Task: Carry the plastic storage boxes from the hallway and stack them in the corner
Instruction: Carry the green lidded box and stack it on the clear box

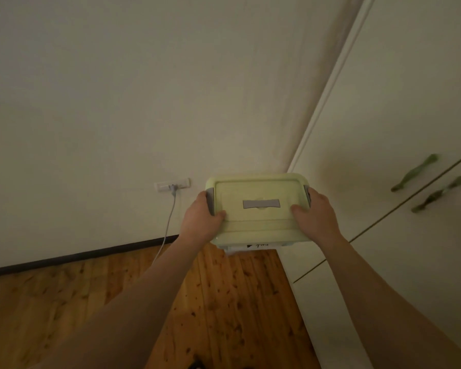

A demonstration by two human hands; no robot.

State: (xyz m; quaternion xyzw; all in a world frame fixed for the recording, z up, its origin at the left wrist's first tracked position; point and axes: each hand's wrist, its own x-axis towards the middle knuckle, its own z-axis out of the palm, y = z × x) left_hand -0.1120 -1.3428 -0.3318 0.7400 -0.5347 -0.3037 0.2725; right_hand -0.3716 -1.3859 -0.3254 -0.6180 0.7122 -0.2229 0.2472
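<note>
While both hands are clamping its short ends:
Box: pale green storage box (258, 209) is hovering mid-frame, in the corner.
Hands: left hand (201, 218), right hand (314, 213) are curling round the side latches.
Risk: a latch may be popping loose, or the box landing askew on whatever is underneath.

A grey cable (168, 222) hangs from a wall socket (172, 184) above wooden floor (64, 296); green-handled cupboard doors (383, 129) stand right.

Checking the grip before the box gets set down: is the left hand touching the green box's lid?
Touching. The head view shows the left hand wrapped round the green box side, thumb lying on the lid.
</note>
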